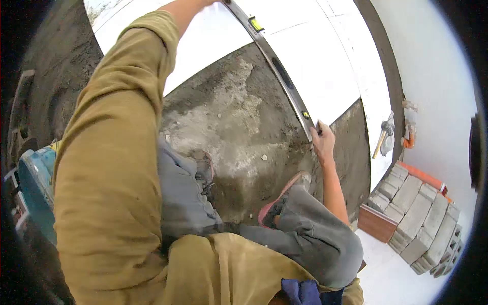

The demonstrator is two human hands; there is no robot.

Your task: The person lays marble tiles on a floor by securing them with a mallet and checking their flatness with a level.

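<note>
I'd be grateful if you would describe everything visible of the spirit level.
The spirit level is long, straight and grey, metallic-looking, with a dark elongated slot near mid-length and yellow-green vials towards both ends. It runs diagonally across the view, over the white slabs and along the rough grey bed. The right hand's fingers are at its near end; the left hand, mostly cut off, is by its far end.

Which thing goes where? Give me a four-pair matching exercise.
1. Long grey metal spirit level
2. Tool with light wooden handle
3. Stacked grey rectangular blocks
4. Blue-green bucket

A. Left edge, beside the tan sleeve
B. Near end at the right hand
C. Lower right
D. On the white floor strip by the pale wall

Pairs: 1-B; 2-D; 3-C; 4-A
</note>
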